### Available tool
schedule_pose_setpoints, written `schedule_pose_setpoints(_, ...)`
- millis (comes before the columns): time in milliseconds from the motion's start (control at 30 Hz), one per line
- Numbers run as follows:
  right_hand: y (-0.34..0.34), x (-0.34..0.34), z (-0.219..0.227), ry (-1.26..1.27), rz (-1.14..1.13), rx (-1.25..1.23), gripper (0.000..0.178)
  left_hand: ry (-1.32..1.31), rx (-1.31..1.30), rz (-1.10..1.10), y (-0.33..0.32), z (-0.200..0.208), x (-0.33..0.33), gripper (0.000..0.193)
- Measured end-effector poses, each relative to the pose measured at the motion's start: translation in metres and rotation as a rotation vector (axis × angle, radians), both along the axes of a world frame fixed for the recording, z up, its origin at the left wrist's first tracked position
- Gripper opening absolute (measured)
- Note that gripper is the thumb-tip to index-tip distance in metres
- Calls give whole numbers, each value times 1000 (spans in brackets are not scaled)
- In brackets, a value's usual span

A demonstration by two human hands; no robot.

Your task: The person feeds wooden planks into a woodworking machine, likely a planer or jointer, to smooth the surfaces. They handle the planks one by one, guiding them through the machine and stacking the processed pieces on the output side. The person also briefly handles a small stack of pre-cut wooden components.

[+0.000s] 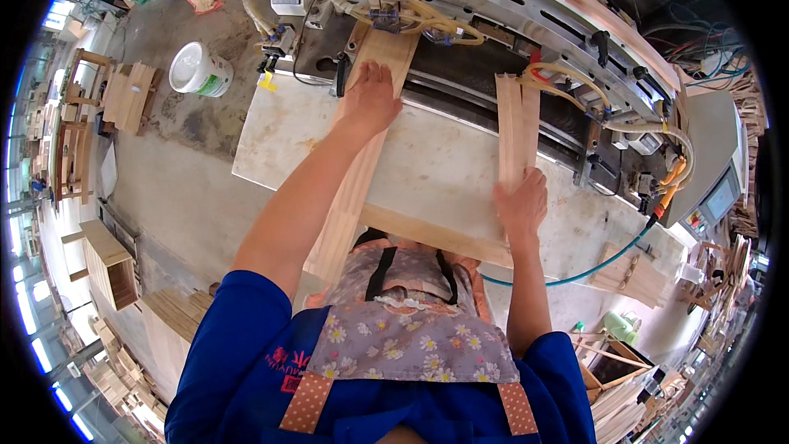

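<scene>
- Left hand (371, 99) is pressing flat, fingers spread, on a long wooden board (359, 160).
- Right hand (521, 201) is gripping narrow wooden strips (516, 131).
- Both are pointing into the machine (493, 8) across the worktable (444, 173).

I see a long board (362, 156) running up the frame's centre on the table (271, 140) into the machine (493, 0) above, my left hand (371, 97) on it. At centre right, my right hand (521, 201) rests on the near end of a shorter board (516, 127). A bucket (200, 71) stands on the floor at upper left.
</scene>
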State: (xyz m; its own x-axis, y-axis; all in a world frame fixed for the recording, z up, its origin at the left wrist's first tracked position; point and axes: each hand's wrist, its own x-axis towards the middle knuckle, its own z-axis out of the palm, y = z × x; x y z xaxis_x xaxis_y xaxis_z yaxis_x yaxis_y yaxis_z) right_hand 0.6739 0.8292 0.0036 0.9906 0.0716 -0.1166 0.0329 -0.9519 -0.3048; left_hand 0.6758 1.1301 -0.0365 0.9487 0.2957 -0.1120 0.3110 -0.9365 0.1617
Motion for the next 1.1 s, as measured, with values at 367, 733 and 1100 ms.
schedule_pose_setpoints(367,99,15,-39,-111,326,24,61,19,3,32,-4,1,2,68)
schedule_pose_setpoints(733,162,-1,-15,-44,360,-85,77,-56,45,42,-2,-11,-1,68)
schedule_pose_setpoints(1100,166,14,-25,-80,401,-189,71,-34,-7,66,-2,-9,1,70)
